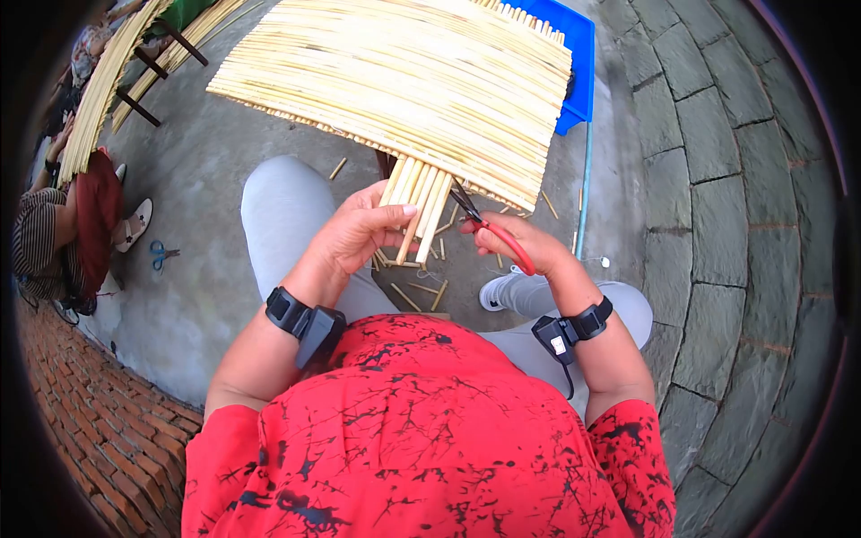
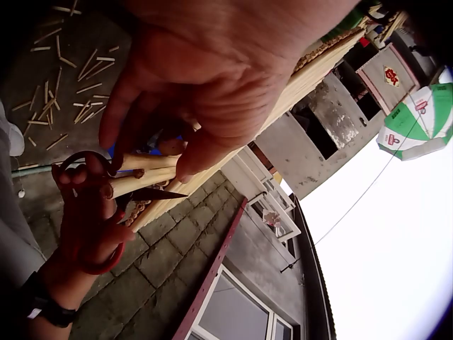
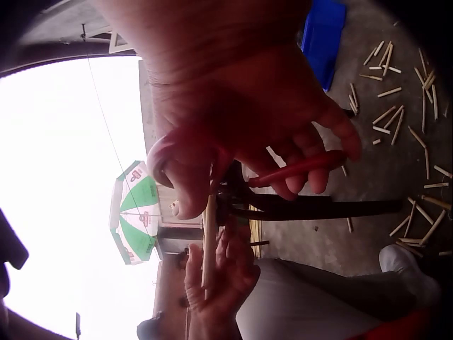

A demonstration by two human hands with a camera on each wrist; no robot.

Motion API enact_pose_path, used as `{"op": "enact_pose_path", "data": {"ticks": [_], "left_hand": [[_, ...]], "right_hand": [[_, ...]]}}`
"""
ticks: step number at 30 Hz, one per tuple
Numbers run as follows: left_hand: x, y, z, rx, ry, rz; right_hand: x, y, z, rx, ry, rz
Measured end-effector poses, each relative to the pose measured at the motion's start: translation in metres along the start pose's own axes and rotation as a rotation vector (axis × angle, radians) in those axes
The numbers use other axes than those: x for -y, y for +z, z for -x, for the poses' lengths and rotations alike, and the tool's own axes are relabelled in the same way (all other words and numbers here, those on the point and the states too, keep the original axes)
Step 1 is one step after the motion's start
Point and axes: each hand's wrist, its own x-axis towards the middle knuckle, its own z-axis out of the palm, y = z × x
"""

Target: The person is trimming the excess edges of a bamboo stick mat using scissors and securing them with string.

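Observation:
A wide mat of pale straw-like stalks (image 1: pixel 395 81) spreads out in front of me. From its near edge juts a small bundle of stalks (image 1: pixel 417 193). My left hand (image 1: pixel 359 224) grips this bundle from the left, thumb laid across the top. On the other side, my right hand (image 1: pixel 520 240) holds red-handled scissors (image 1: pixel 511 247), fingers and thumb through the loops. The scissors' dark blades (image 1: pixel 463 199) are parted and lie right beside the bundle's rightmost stalk. In the left wrist view the blades (image 2: pixel 159 194) overlap the stalk ends.
Cut stalk pieces (image 1: pixel 421 289) litter the concrete between my feet. Behind the mat stands a blue plastic crate (image 1: pixel 578 54). To the left, another person (image 1: pixel 54 224) sits near long stalks (image 1: pixel 108 81), with blue scissors (image 1: pixel 161 254) on the ground. Stone paving (image 1: pixel 708 224) runs along the right.

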Motion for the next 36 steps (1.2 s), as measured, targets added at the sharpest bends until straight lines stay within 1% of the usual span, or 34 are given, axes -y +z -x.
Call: {"op": "enact_pose_path", "data": {"ticks": [1, 3, 6, 9, 10, 11, 12, 13, 14, 15, 17, 21, 23, 24, 26, 29, 30, 31, 32, 33, 35, 36], "left_hand": [[-0.002, -0.001, -0.001, -0.003, 0.003, 0.003], [-0.006, -0.001, -0.002, -0.145, 0.028, 0.029], [-0.007, -0.006, -0.008, -0.179, 0.07, 0.006], [-0.006, -0.008, -0.018, -0.227, 0.108, 0.014], [-0.005, -0.007, -0.019, -0.231, 0.114, 0.014], [-0.005, -0.005, -0.02, -0.264, 0.118, 0.055], [-0.005, -0.003, -0.021, -0.296, 0.121, 0.096], [-0.005, -0.004, -0.021, -0.298, 0.122, 0.095], [-0.004, -0.005, -0.021, -0.293, 0.127, 0.106], [-0.004, -0.006, -0.021, -0.286, 0.131, 0.119], [-0.003, -0.006, -0.022, -0.292, 0.136, 0.129], [-0.001, -0.007, -0.025, -0.291, 0.155, 0.13], [-0.001, -0.008, -0.026, -0.282, 0.161, 0.14], [-0.001, -0.008, -0.027, -0.275, 0.15, 0.152], [0.0, -0.009, -0.028, -0.269, 0.141, 0.167], [0.002, -0.009, -0.026, -0.276, 0.138, 0.128], [0.001, -0.011, -0.023, -0.24, 0.156, 0.111], [0.001, -0.012, -0.02, -0.201, 0.174, 0.091], [-0.004, -0.006, -0.014, -0.222, 0.158, 0.043], [-0.003, -0.007, -0.011, -0.211, 0.155, 0.04], [-0.005, -0.011, -0.005, -0.176, 0.096, -0.029], [-0.005, -0.011, -0.004, -0.196, 0.089, -0.073]], "right_hand": [[0.0, 0.0, 0.003, 0.004, 0.001, 0.003], [-0.002, -0.001, 0.01, -0.053, 0.01, 0.036], [-0.005, -0.002, 0.022, -0.061, -0.017, 0.055], [-0.005, -0.002, 0.035, -0.035, 0.003, 0.119], [-0.017, -0.001, 0.037, -0.073, -0.078, 0.156], [-0.017, -0.002, 0.042, -0.07, -0.08, 0.158], [-0.015, -0.003, 0.048, -0.062, -0.115, 0.228], [-0.011, -0.003, 0.052, -0.054, -0.149, 0.297], [-0.006, 0.0, 0.058, -0.079, -0.093, 0.252], [-0.008, 0.001, 0.061, -0.078, -0.093, 0.251], [-0.013, 0.0, 0.067, -0.095, -0.139, 0.218], [-0.02, -0.002, 0.071, -0.102, -0.135, 0.264], [-0.023, -0.001, 0.071, -0.157, -0.148, 0.214], [-0.022, 0.0, 0.071, -0.154, -0.148, 0.216], [-0.019, 0.002, 0.07, -0.209, -0.095, 0.134], [-0.007, 0.005, 0.068, -0.25, -0.068, 0.146], [-0.009, 0.005, 0.068, -0.252, -0.064, 0.146], [-0.015, 0.004, 0.067, -0.286, -0.09, 0.187], [-0.017, 0.004, 0.066, -0.323, -0.117, 0.227], [-0.015, 0.002, 0.067, -0.335, -0.116, 0.227], [-0.01, 0.001, 0.07, -0.343, -0.091, 0.4], [-0.007, 0.001, 0.071, -0.348, -0.092, 0.397]]}}
